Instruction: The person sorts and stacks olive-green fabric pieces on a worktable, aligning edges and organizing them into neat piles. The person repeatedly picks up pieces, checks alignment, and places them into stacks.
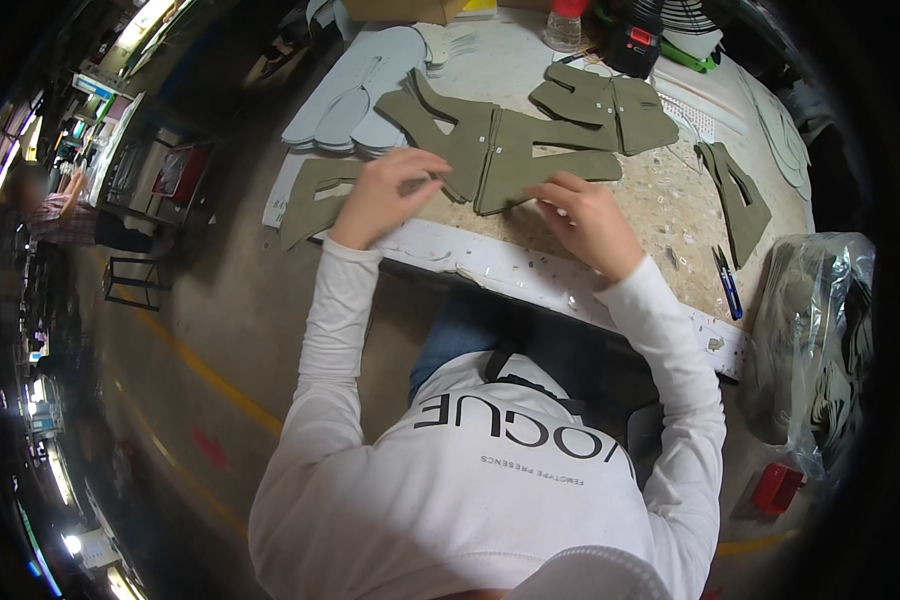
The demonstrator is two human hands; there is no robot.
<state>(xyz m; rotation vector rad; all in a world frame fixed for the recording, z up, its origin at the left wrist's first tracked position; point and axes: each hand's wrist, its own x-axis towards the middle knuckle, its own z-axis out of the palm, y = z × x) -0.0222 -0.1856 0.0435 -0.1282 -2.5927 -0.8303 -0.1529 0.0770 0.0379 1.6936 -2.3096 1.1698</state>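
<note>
The forked olive stack [515,165] lies flat on the table [685,205], between the person's hands and slightly beyond them. Its long axis runs left to right, with the straight edge at the left end and the two prongs at the right. The right hand [582,215] is nearer: its bent fingertips hang at the stack's near edge, though whether they touch cannot be told. Those fingers are drawn in toward the thumb, and anything pinched there is hidden. The left hand [390,190] is to the left of the forked stack, loosely curled; whether it holds anything cannot be told. It is over the near part of the slotted olive stack [465,150], whose straight edge runs just beside the forked stack's own. Farther left of the forked stack is a lone olive piece [312,205]; beyond it and to the left are white pieces [355,95]. Beyond it and to the right lies an olive pair [638,118]. Well to its right are a narrow olive piece [745,220], blue-handled snips [729,285] nearer the person, and, outermost, a clear plastic bag [805,330].
</note>
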